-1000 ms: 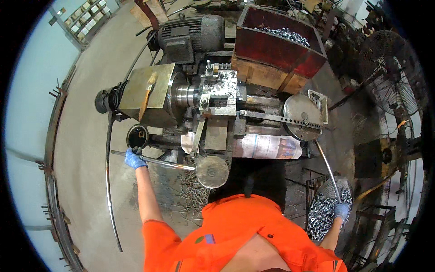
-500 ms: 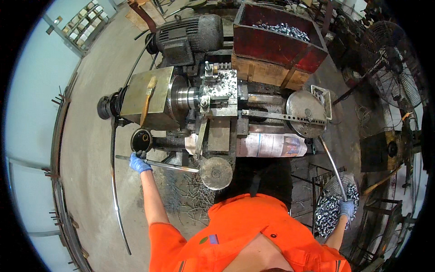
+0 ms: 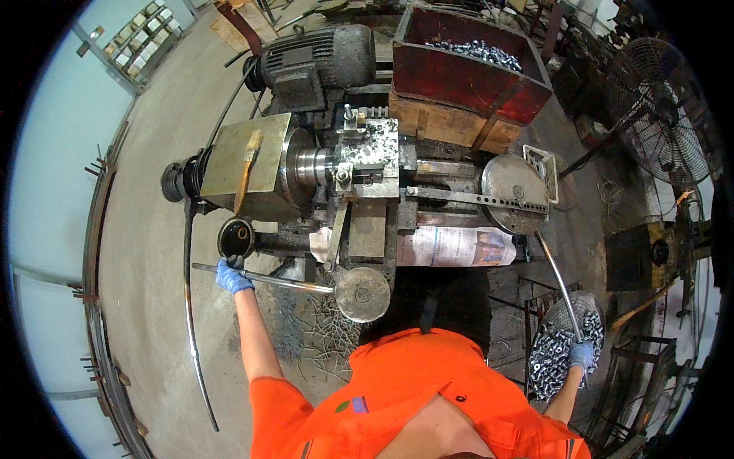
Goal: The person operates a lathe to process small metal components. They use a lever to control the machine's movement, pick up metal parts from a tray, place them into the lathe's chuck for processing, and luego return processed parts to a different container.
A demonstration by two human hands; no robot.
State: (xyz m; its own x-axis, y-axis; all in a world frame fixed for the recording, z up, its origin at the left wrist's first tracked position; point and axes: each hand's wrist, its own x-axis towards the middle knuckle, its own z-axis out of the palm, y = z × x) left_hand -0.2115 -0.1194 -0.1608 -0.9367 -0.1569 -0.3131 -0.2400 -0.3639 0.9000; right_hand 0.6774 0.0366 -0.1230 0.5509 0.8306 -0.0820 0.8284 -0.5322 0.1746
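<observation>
My left hand point(image 3: 233, 275), in a blue glove with dark-stained fingertips, is closed round a steel lever point(image 3: 294, 282) that runs to a round metal disc point(image 3: 362, 294). Just beyond those fingers sits a small round pot point(image 3: 236, 237) of dark liquid. On the right, my right hand point(image 3: 581, 354), also gloved in blue, grips a long steel lever point(image 3: 556, 275) slanting down from a larger disc point(image 3: 516, 193). Between them stands a lathe-like machine, with a bright spindle point(image 3: 312, 165) facing a metal tool block point(image 3: 371, 153) strewn with shavings.
Below my right hand is a basket of small metal parts point(image 3: 552, 363). A brush point(image 3: 246, 172) lies on the machine's housing point(image 3: 222, 157). Behind are a motor point(image 3: 329, 57) and a red bin point(image 3: 466, 88) of metal parts. A fan point(image 3: 661, 111) stands right; shavings point(image 3: 329, 336) litter the floor.
</observation>
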